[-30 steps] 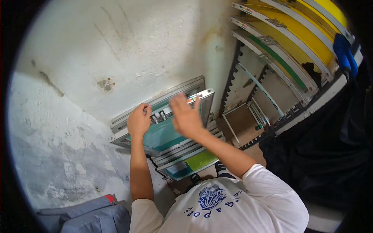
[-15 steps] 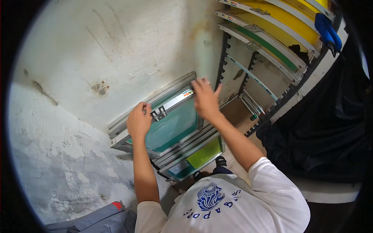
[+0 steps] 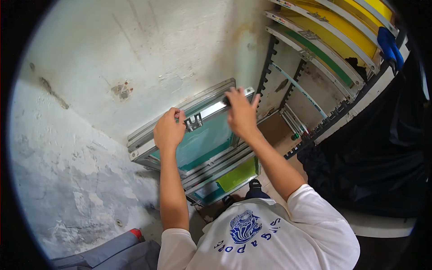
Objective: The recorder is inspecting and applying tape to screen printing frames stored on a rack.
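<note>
Several silver-rimmed screen-printing frames lean in a stack against the wall. The front screen-printing frame [image 3: 200, 144] has teal and pale green mesh and a metal bar along its top. My left hand [image 3: 170, 130] is closed over that top bar, left of a small notched metal clip [image 3: 193, 122]. Close to the bar's right end is my right hand [image 3: 241, 114], its thumb apart from the fingers and the fingertips at the bar, slightly blurred. Something dark shows beside those fingertips, too small to name. Part of the bar is hidden by my hands.
Lower down stands another frame with a lime-green panel [image 3: 238, 174]. On the right, a notched rack [image 3: 324, 121] holds yellow and green screens [image 3: 333, 31], with a blue-handled tool [image 3: 389, 47] at its edge. Black cloth [image 3: 369, 148] hangs beside it. Grey fabric [image 3: 103, 247] lies lower left.
My right hand has shifted left along the bar, uncovering its right end. My left hand keeps its place on the frame. The whole view has turned slightly.
</note>
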Action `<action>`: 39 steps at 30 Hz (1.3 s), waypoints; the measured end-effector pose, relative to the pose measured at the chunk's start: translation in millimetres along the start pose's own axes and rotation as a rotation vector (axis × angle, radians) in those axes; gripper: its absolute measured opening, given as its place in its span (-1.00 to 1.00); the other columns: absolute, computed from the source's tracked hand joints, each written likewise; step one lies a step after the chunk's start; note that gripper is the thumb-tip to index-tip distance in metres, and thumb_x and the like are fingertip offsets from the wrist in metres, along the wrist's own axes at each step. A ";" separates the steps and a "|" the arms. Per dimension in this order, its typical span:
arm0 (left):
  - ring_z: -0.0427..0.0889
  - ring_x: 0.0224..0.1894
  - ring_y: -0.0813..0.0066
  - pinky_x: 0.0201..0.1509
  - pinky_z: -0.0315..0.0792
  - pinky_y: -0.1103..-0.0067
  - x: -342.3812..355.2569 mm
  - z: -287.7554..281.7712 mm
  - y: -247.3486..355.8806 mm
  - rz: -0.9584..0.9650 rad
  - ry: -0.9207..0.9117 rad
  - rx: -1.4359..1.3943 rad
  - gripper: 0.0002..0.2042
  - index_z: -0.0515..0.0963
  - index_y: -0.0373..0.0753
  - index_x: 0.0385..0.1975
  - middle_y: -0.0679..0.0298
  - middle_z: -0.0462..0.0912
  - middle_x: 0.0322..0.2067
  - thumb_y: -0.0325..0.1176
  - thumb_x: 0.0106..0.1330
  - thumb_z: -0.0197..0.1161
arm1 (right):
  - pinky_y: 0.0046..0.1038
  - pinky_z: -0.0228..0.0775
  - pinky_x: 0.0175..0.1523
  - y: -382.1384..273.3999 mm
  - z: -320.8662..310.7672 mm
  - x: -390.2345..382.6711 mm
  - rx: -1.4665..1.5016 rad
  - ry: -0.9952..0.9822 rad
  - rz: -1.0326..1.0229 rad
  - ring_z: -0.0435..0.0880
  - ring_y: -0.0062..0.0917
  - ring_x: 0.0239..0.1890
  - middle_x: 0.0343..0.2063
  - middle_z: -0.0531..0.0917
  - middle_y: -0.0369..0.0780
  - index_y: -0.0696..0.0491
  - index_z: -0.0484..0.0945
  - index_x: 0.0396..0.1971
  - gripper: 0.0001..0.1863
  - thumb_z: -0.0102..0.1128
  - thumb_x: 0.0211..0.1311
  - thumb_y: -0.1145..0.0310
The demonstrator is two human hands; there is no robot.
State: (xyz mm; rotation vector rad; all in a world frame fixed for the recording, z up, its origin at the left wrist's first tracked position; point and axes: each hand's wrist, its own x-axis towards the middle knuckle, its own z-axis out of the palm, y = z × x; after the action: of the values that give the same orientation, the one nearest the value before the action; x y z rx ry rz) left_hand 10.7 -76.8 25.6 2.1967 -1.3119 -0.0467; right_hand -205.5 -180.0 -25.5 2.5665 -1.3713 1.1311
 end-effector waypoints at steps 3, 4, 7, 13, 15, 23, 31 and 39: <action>0.74 -0.11 0.08 -0.08 0.56 0.25 3.1 0.6 0.1 -0.010 -0.009 0.020 -0.71 0.67 -0.09 -0.15 0.25 0.79 -0.22 -0.02 0.48 0.18 | 0.50 -0.30 0.48 -38.1 9.4 -15.4 0.231 -0.086 -0.174 0.34 -0.15 0.51 0.36 0.49 -0.11 0.00 0.45 0.25 -0.37 0.23 0.09 0.58; 0.74 -0.11 0.06 -0.09 0.56 0.23 5.0 1.3 -0.8 -0.015 -0.016 0.028 -0.71 0.67 -0.09 -0.15 0.25 0.79 -0.22 -0.02 0.47 0.18 | 0.51 -0.29 0.48 -38.1 8.7 -15.2 0.206 -0.119 -0.198 0.35 -0.16 0.51 0.35 0.50 -0.13 -0.01 0.47 0.24 -0.38 0.25 0.09 0.56; 0.74 -0.10 0.03 -0.09 0.57 0.19 5.7 5.7 -5.1 0.037 0.027 0.014 -0.69 0.68 -0.10 -0.18 0.23 0.79 -0.21 0.00 0.45 0.21 | 0.55 -0.23 0.43 -12.1 -1.2 -6.6 0.171 -0.137 -0.269 0.38 -0.25 0.50 0.34 0.53 -0.25 -0.10 0.56 0.19 -0.45 0.30 0.13 0.50; 0.77 -0.08 0.09 -0.04 0.60 0.27 7.0 0.3 0.2 -0.063 -0.069 0.046 -0.62 0.72 -0.05 -0.11 0.29 0.82 -0.15 0.12 0.44 0.21 | 0.45 -0.20 0.48 -7.6 -0.4 -4.9 0.161 -0.008 -0.067 0.45 -0.15 0.45 0.29 0.60 -0.11 -0.06 0.60 0.17 -0.51 0.22 0.20 0.53; 0.77 -0.08 0.10 -0.04 0.60 0.28 5.0 -3.9 4.6 -0.091 -0.089 0.043 -0.60 0.72 -0.05 -0.10 0.28 0.82 -0.15 0.15 0.44 0.21 | 0.44 -0.19 0.49 -26.6 5.7 -13.3 0.271 -0.042 -0.216 0.48 -0.15 0.42 0.28 0.61 -0.10 -0.06 0.59 0.20 -0.49 0.23 0.20 0.51; 0.77 -0.07 0.10 -0.04 0.60 0.28 3.6 -2.3 2.0 -0.076 -0.057 0.043 -0.52 0.72 -0.07 -0.09 0.25 0.82 -0.18 0.23 0.42 0.19 | 0.49 -0.13 0.44 36.0 -26.5 20.3 0.029 -0.113 -0.031 0.50 -0.20 0.42 0.26 0.65 -0.20 -0.12 0.70 0.09 -0.59 0.24 0.25 0.50; 0.76 -0.09 0.04 -0.05 0.59 0.23 6.4 4.9 0.3 -0.028 0.024 0.088 -0.57 0.71 -0.09 -0.12 0.23 0.82 -0.21 0.17 0.39 0.25 | 0.43 -0.15 0.47 -35.1 4.4 -23.6 0.325 -0.047 -0.230 0.44 -0.20 0.45 0.31 0.58 -0.19 -0.08 0.57 0.25 -0.41 0.27 0.16 0.57; 0.78 -0.18 0.14 -0.13 0.58 0.28 8.6 12.0 -3.7 -0.105 0.044 0.088 -0.58 0.70 -0.12 -0.16 0.21 0.81 -0.24 0.13 0.39 0.27 | -0.18 0.53 0.15 67.6 -35.7 -15.2 0.721 0.222 0.344 0.71 -0.04 0.00 -0.01 0.70 0.06 0.20 0.60 0.08 -0.62 0.11 0.26 0.55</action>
State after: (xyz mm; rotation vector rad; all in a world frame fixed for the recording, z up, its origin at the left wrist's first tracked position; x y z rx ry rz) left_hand 14.5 -88.0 16.0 2.3262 -1.1951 0.0190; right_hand -281.1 -198.8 -28.8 2.5123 -1.6064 2.2476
